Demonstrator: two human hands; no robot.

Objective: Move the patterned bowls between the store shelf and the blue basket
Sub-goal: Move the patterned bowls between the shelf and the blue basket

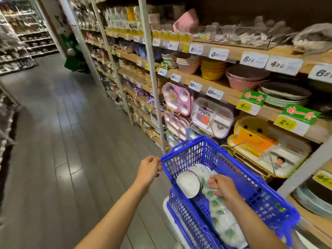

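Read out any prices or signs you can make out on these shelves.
"390": left upper tag.
"600": middle upper tag.
"400": right upper tag.
"2390": left lower tag.
"2990": right lower tag.
"490": left yellow tag.
"290": right yellow tag.
Green signs, far tags: too blurred.
All on shelf edges.

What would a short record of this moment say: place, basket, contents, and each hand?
Place: store aisle, tableware shelf on the right
Basket: blue basket in front of the person, beside the shelf
Contents: green-patterned bowls and dark-rimmed white bowls, both stacks lying on their sides
Left hand: left hand grips the basket's rim at its left corner
Right hand: right hand inside the basket, fingers curled over the green-patterned bowls
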